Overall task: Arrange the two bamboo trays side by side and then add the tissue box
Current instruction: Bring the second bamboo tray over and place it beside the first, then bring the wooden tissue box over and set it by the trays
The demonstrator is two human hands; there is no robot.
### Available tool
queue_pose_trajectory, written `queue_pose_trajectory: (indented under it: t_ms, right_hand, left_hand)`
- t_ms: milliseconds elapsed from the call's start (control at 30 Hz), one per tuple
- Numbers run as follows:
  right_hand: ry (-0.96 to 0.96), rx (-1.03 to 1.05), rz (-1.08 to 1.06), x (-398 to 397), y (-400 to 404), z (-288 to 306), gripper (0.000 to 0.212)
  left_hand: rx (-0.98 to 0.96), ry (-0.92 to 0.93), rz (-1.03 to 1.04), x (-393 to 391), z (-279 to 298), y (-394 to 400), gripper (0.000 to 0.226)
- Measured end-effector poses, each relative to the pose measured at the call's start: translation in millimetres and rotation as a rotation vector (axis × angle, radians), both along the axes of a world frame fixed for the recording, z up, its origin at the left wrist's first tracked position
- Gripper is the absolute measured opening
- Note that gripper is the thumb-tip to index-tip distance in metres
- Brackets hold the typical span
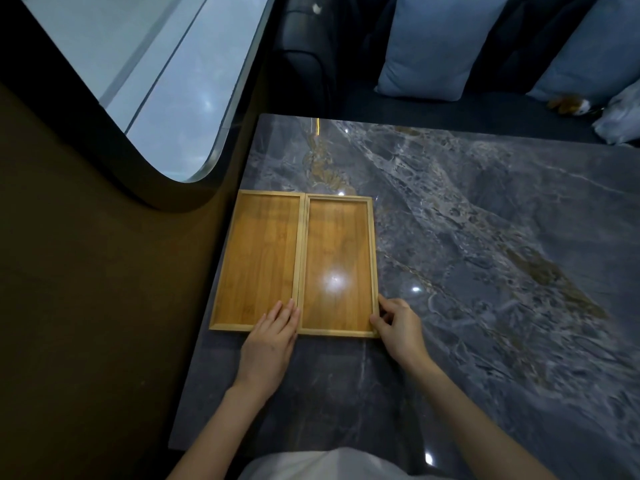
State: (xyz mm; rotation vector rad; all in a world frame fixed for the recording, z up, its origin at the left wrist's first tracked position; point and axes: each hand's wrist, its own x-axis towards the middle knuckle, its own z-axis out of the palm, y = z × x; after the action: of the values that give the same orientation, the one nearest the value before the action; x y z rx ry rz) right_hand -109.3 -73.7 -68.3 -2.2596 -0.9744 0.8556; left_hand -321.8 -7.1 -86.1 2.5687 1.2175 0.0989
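Both hands meet touching trays: flat left hand (273,327) on left tray (256,258), right hand (394,323) pinching right tray (337,265).

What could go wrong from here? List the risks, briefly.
1. The left tray lies along the table's left edge; a leftward nudge from the left hand might tip it off.
2. The right hand pinches the right tray's near corner; pushing there could skew it and open a gap.
3. No tissue box is visible.
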Motion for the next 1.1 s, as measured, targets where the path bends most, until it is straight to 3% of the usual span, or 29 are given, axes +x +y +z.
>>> queue_pose_trajectory:
  t_ms: [100, 233, 500, 733, 1100]
  right_hand:
    - [-0.050, -0.065, 0.105, 3.8, 1.5, 3.1, 0.035]
    - [-0.116, -0.140, 0.231, 17.0, 1.3, 13.8, 0.020]
    - [-0.257, -0.019, 0.195, 83.2, -21.9, 50.9, 0.023]
    - [-0.282, 0.048, 0.011, 180.4, -86.4, 79.3, 0.021]
    - [-0.336, 0.172, -0.375, 338.5, -219.9, 94.3, 0.016]
  left_hand:
    - [-0.004, 0.001, 0.041, 6.8, 10.3, 1.3, 0.045]
    - [-0.045, 0.004, 0.089, 28.2, 30.4, 9.6, 0.017]
    - [-0.139, -0.029, 0.080, 115.6, 64.8, 19.8, 0.029]
    - [-0.300, -0.116, -0.027, 230.6, 83.5, -23.8, 0.025]
    - [-0.396, -0.240, -0.269, 437.4, 95.5, -132.8, 0.025]
